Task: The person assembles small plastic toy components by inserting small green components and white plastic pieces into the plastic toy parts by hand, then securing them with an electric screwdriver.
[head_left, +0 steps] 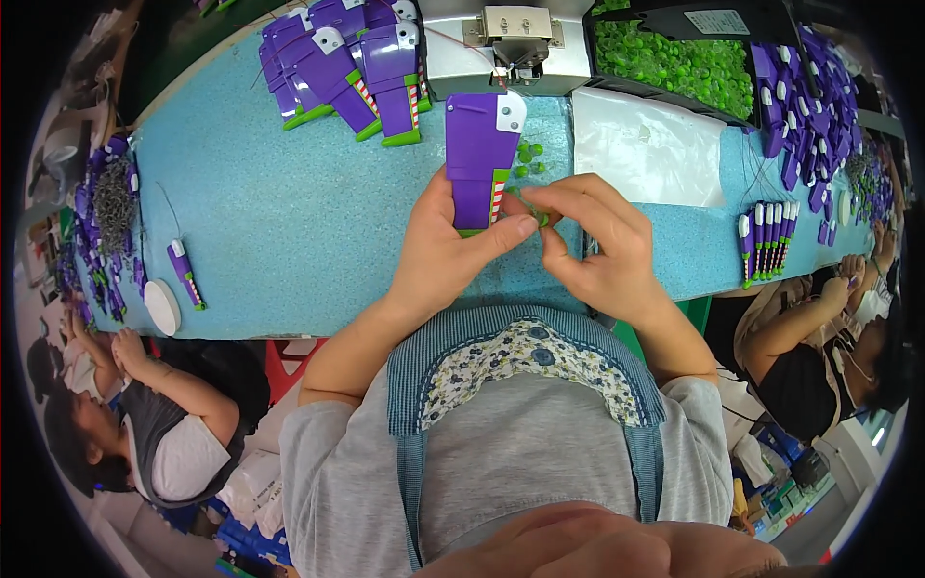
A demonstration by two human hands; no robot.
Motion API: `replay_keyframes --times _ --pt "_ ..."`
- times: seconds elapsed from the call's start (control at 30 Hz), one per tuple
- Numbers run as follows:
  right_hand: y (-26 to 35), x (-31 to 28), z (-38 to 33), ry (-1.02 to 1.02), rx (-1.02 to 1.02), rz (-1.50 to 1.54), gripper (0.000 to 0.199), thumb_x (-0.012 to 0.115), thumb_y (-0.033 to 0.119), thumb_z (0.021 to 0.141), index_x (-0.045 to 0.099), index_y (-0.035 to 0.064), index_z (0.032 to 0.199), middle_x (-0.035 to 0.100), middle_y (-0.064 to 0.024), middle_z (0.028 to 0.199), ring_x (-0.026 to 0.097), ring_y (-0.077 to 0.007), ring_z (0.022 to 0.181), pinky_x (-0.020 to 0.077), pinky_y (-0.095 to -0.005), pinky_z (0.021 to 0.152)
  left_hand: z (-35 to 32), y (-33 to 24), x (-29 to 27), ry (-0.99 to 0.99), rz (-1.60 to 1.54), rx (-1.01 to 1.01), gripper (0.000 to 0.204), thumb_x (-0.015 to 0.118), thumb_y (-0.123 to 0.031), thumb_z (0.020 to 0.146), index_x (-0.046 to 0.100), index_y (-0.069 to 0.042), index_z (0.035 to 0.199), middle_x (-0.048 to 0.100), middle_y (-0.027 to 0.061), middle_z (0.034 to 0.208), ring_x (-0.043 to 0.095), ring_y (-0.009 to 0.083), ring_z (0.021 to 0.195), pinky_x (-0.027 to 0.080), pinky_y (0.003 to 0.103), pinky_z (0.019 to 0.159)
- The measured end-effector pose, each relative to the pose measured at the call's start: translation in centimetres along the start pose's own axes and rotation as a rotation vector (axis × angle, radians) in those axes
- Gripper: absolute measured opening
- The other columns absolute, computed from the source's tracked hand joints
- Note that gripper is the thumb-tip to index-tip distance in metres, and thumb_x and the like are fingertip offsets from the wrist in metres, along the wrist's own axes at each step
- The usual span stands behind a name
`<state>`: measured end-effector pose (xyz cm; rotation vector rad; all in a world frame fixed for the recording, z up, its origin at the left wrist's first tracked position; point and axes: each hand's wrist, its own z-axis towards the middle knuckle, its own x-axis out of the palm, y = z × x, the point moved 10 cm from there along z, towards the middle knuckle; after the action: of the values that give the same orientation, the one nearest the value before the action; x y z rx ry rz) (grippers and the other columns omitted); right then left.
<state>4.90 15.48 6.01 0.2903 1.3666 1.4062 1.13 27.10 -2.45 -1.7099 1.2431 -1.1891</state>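
A flat purple plastic part point(482, 140) with a white corner piece, a red-and-white striped strip and green trim lies in front of me, its white end away from me. My left hand point(441, 236) grips its near end, thumb across the green edge. Close by on the right, my right hand point(597, 236) pinches a small green piece point(543, 220) between finger and thumb, near the striped edge. Several loose green pieces point(528, 159) lie on the table beside the purple part.
Similar purple parts point(337, 67) are heaped at the far left. A metal machine point(511, 58) stands ahead, with a black bin of green pieces point(665, 72) to its right. White sheet point(646, 144) lies below the bin. Purple pieces point(766, 236) stand in a row. Co-workers sit on both sides.
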Motion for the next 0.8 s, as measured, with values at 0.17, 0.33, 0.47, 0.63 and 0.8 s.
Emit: replay_keyframes --times 0.17,0.33,0.47,0.63,0.8 --pt "0.2 0.1 -0.3 -0.015 0.015 0.028 0.043 0.065 -0.009 0.066 0.061 0.0023 0.108 0.064 -0.0109 0.086 0.064 -0.0207 0.075 0.0520 -0.0291 0.063 -0.2 0.4 0.3 0.025 -0.202 -0.133 0.036 0.072 -0.006 0.080 0.052 -0.004 0.110 0.062 0.0023 0.086 0.055 0.0069 0.069 0.045 0.020 0.058" --pt "-0.3 -1.0 -0.5 -0.051 -0.025 0.148 0.030 0.072 -0.004 0.069 0.064 0.0005 0.097 0.065 -0.0120 0.089 0.064 -0.0224 0.078 0.0519 -0.0300 0.065 -0.3 1.5 1.0 0.061 -0.379 -0.203 0.028 0.072 -0.009 0.081 0.053 -0.006 0.102 0.061 0.0015 0.079 0.049 0.0066 0.060 0.037 0.020 0.052" --pt "0.0 -1.6 -0.4 -0.055 -0.062 0.103 0.021 0.075 0.000 0.070 0.066 -0.0012 0.089 0.065 -0.0131 0.091 0.064 -0.0230 0.078 0.0517 -0.0299 0.065 -0.3 1.7 2.3 0.100 -0.459 -0.223 0.026 0.072 -0.011 0.082 0.053 -0.007 0.100 0.061 0.0016 0.080 0.048 0.0068 0.060 0.035 0.021 0.051" --pt "-0.4 -2.8 -0.5 -0.083 -0.111 0.056 0.023 0.074 -0.001 0.070 0.064 -0.0019 0.091 0.065 -0.0134 0.090 0.064 -0.0233 0.077 0.0519 -0.0298 0.066 0.5 1.4 3.4 0.091 -0.393 -0.197 0.024 0.068 -0.012 0.086 0.052 -0.006 0.102 0.063 0.0034 0.084 0.050 0.0074 0.061 0.036 0.022 0.051" --pt "-4.1 -7.6 -0.7 -0.177 0.012 -0.179 0.018 0.070 -0.002 0.071 0.064 -0.0008 0.088 0.066 -0.0124 0.089 0.063 -0.0247 0.079 0.0504 -0.0313 0.069 1.4 -0.9 3.5 0.071 -0.240 0.074 0.021 0.047 -0.016 0.097 0.044 -0.003 0.114 0.061 0.0126 0.104 0.054 0.0122 0.071 0.046 0.026 0.062"
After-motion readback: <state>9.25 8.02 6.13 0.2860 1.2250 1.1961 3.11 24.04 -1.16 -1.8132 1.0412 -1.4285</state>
